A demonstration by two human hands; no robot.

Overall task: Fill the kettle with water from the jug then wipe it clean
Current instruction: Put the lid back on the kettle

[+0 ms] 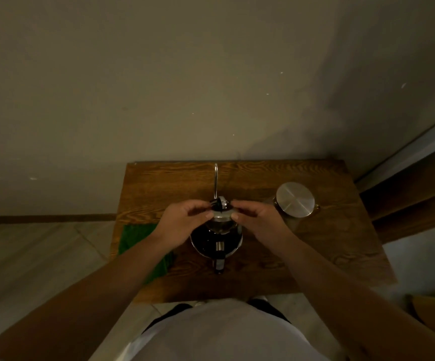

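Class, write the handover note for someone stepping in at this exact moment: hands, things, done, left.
Left hand and right hand: both pinching the kettle lid, one at each side.
Kettle: mid-table, gooseneck spout pointing away, handle toward the person.
Jug: to the right, metal lid on.
Green cloth: at the left table edge.
Done: nothing clearly finished; water level cannot be seen.
Left: pour, close, wipe.

Grained wood table (315, 246), brushed-metal jug lid (295, 199), green cloth (135, 238).
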